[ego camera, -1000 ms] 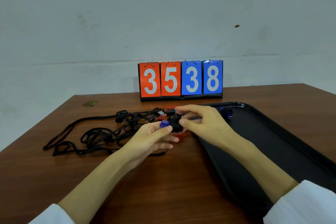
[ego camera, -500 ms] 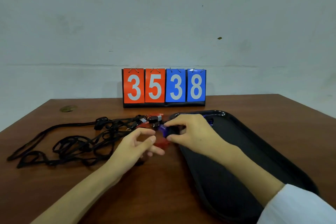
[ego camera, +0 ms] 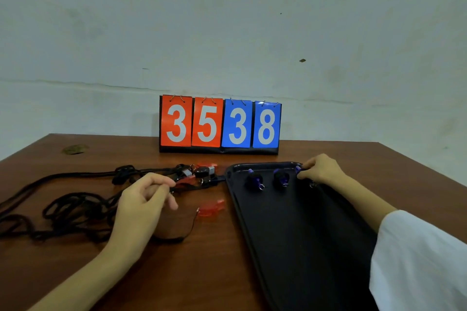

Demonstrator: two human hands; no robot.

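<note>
Since the earlier frame, the blue whistle (ego camera: pixel 299 168) has moved to the far end of the black tray (ego camera: pixel 303 247), pinched in my right hand (ego camera: pixel 319 169). I'd set it level beside the two other whistles (ego camera: pixel 254 180) before releasing. My left hand (ego camera: pixel 144 201) hovers half-curled over the black cords (ego camera: pixel 75 204) on the tabletop (ego camera: pixel 202 272); whether it grips one, I cannot tell.

Black for tray (ego camera: pixel 303 235) and tangled cords (ego camera: pixel 70 207). Purple-and-black for whistles (ego camera: pixel 254 180) at tray's 12 o'clock end. Translucent red for red whistle (ego camera: pixel 211 208) at tray's 9 o'clock. Orange-red and blue cards, white digits, on scoreboard (ego camera: pixel 219 124). Brown woodgrain on table (ego camera: pixel 202 272).
</note>
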